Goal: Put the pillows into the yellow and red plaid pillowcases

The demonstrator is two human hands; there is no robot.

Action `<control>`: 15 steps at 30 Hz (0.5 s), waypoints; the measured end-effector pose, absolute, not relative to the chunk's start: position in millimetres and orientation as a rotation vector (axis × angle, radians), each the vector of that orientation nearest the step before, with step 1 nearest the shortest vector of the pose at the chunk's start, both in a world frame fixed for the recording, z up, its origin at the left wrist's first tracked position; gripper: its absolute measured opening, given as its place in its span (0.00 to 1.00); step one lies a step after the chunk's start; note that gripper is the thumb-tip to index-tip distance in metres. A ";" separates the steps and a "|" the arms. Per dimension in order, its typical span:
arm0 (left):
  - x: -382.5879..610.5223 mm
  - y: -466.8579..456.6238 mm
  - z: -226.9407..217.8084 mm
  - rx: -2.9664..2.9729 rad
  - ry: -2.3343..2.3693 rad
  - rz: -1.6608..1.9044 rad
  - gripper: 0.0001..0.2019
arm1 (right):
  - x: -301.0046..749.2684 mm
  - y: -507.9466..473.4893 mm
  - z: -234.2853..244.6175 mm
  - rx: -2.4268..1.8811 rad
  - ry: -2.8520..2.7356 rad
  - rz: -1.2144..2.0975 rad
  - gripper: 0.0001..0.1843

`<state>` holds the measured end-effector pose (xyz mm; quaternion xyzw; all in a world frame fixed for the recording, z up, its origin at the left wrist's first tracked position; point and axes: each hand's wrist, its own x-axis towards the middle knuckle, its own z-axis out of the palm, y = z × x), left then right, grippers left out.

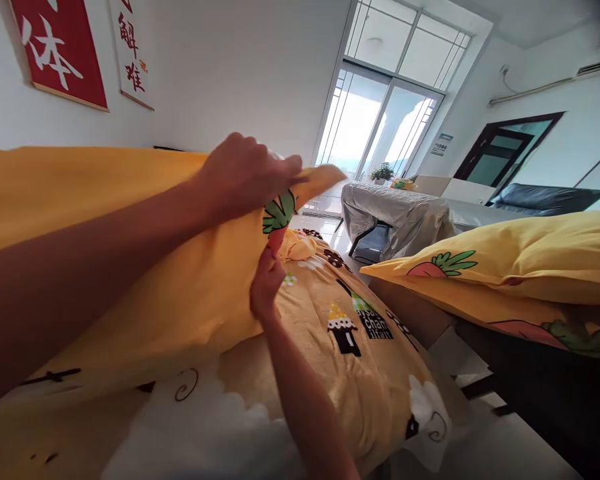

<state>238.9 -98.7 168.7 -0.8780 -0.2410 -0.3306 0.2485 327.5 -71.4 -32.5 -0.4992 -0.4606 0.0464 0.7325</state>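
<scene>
A large yellow cloth [195, 267] with a printed carrot near its edge hangs raised across the left side of the view. My left hand [247, 172] is closed on the cloth's upper edge, and a folded corner sticks out past its fingers. Lower down, my right hand [269, 283] pinches the same cloth's side edge just under the carrot print. Beneath both hands lies a tan patterned blanket [310, 320] with house, flower and lettering prints. The cloth hides the blanket's left part.
At the right, yellow carrot-print pillows [540, 253] rest on a dark surface [540, 393]. Farther back stands a table draped in a silvery cover [395, 207], a chair [373, 243] beside it. Glass sliding doors [375, 120] are behind. Scrolls [60, 53] hang on the left wall.
</scene>
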 end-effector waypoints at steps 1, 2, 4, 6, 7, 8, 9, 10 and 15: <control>235.3 -92.8 168.1 -2.401 -0.713 -0.950 0.20 | 337.5 -74.4 -28.0 -1.079 -0.958 0.092 0.25; 233.6 -88.4 167.6 -2.415 -0.740 -0.991 0.21 | 348.0 -78.8 -24.7 -1.062 -0.936 0.095 0.24; 236.0 -83.9 168.5 -2.449 -0.760 -1.049 0.21 | 367.0 -90.1 -24.2 -1.050 -1.008 0.140 0.23; 243.3 -83.3 172.1 -2.465 -0.747 -1.107 0.21 | 377.4 -101.0 -34.2 -1.078 -1.097 0.190 0.21; 247.7 -83.6 174.3 -2.457 -0.744 -1.142 0.21 | 378.1 -104.9 -43.0 -1.107 -1.127 0.202 0.21; 252.1 -84.3 176.5 -2.445 -0.740 -1.177 0.20 | 375.7 -107.3 -53.9 -1.145 -1.142 0.199 0.21; 256.3 -85.2 178.2 -2.432 -0.738 -1.208 0.19 | 370.4 -107.9 -66.1 -1.189 -1.136 0.183 0.22; 260.3 -86.6 179.2 -2.426 -0.726 -1.224 0.19 | 362.4 -106.9 -78.7 -1.235 -1.105 0.158 0.23; 272.7 -96.3 179.3 -2.433 -0.670 -1.144 0.21 | 313.4 -91.6 -122.4 -1.355 -0.972 0.072 0.26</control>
